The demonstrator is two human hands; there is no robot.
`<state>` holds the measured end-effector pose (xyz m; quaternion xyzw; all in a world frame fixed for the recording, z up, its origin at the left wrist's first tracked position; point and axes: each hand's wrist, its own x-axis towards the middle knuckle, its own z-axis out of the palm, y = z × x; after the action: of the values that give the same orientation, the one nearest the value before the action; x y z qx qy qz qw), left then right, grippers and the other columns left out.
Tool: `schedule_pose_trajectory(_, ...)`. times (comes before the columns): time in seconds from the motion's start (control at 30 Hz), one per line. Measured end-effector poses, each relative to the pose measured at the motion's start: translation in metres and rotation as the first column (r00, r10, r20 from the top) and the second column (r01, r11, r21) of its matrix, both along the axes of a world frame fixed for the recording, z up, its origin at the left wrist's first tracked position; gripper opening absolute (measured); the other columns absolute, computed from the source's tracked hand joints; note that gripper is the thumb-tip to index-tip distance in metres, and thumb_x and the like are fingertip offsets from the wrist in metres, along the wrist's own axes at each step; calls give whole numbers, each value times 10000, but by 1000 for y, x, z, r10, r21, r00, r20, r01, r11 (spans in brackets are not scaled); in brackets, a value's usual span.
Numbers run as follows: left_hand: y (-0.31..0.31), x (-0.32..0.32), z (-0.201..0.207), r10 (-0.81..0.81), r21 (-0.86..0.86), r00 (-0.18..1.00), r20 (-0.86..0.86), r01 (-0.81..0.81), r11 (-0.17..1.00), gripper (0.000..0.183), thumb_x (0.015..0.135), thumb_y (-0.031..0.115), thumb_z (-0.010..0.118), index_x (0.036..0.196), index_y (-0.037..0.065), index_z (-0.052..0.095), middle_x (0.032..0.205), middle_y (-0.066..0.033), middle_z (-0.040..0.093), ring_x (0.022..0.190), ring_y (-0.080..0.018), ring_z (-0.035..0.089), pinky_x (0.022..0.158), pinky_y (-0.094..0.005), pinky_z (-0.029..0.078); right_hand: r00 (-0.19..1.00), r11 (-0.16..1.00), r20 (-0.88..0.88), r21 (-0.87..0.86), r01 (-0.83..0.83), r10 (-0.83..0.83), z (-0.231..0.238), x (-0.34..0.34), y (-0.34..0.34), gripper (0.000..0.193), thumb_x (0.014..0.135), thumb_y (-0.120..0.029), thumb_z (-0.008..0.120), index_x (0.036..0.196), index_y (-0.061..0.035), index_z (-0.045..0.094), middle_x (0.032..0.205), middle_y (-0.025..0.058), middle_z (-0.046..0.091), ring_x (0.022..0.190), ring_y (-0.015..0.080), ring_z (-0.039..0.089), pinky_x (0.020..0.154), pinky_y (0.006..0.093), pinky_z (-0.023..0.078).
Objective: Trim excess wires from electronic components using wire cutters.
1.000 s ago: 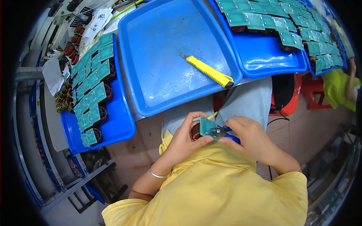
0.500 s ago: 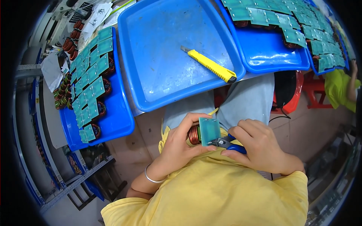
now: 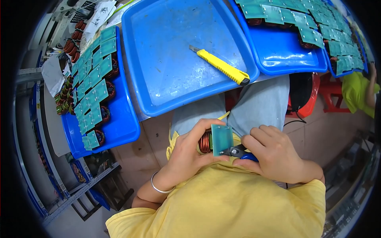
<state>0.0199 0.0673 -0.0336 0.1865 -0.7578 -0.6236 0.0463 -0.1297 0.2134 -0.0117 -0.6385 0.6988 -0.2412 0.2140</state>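
Observation:
Close to my body, my left hand (image 3: 191, 148) grips a copper-wound coil (image 3: 205, 142) fixed to a small green circuit board (image 3: 222, 139). The board's flat face is turned to the right, with small pins near its corners. In my right hand (image 3: 274, 152) is a pair of flush cutters (image 3: 239, 152) with blue handles. Their jaws meet the lower corner of the board at a pin; whether the blades are fully closed on it is too small to tell. My right fingers cover most of the handles.
A big blue tray (image 3: 145, 93) ahead holds a yellow utility knife (image 3: 223, 66). Blue trays at left (image 3: 126, 131) and right (image 3: 291, 65) bear rows of coil boards. Loose coils (image 3: 65, 97) lie at far left. A person (image 3: 359, 89) in yellow-green sits near a red stool (image 3: 331, 93).
The cutters' handles look squeezed closer together in my right hand. Their jaws stay at the board's lower corner, and my left hand holds the coil board almost unmoved.

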Motion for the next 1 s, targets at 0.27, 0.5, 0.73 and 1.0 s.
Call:
schedule_pose_trajectory(0.27,1,3,-6,42,129,999,31,-46,991,565,653,118,773,1122,56,465,1039,-101,579,933,-193,589,786,-270,456,972,993,223,106,47,-69,-3,-6,-1,340,722,-292,679,835,-24,505,693,109,491,629,312,520,534,369,408)
schedule_pose_trajectory(0.5,3,5,-3,31,300,999,28,-38,953,580,649,78,773,1136,41,460,1082,-75,564,977,-166,565,844,-264,441,984,987,82,18,159,-160,-12,-16,-2,342,711,-265,686,848,-7,509,723,131,495,658,321,505,566,374,399)
schedule_pose_trajectory(0.73,2,6,6,8,274,998,-64,10,962,631,627,117,794,1160,28,468,1117,-70,557,980,-136,547,857,-259,431,984,985,47,-10,173,-173,-7,-16,1,358,692,-278,696,834,-8,509,731,124,492,665,320,499,571,374,396)
schedule_pose_trajectory(1.0,1,7,10,-16,136,997,-77,26,990,631,607,157,806,1146,33,501,1125,-79,561,980,-165,564,844,-277,443,990,990,31,-28,141,-140,-1,-15,3,371,680,-292,705,828,-11,514,714,116,492,648,300,504,560,364,395)
